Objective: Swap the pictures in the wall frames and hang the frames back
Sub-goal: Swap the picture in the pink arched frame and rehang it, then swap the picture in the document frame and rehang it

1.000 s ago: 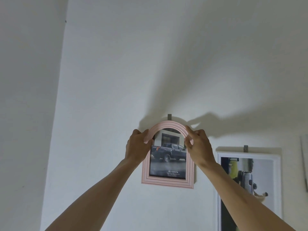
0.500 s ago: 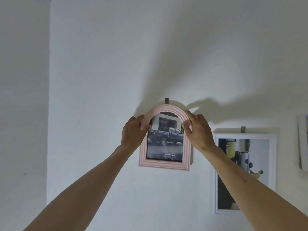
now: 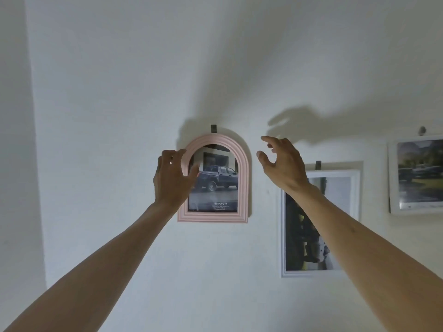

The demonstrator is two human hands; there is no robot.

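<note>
Both hands hover with loose fingers, gripping nothing: left hand (image 3: 171,180) overlaps the upright pink arched frame (image 3: 243,183) hanging on its hook (image 3: 213,128); right hand (image 3: 281,165) at its three o'clock.

— What is the room like?
— A plain white wall (image 3: 119,92) fills the view. Left of it, a second wall face (image 3: 14,164) meets it at a vertical corner.
— And the light?
— Dim; soft grey shadows spread across the wall's upper right.
</note>
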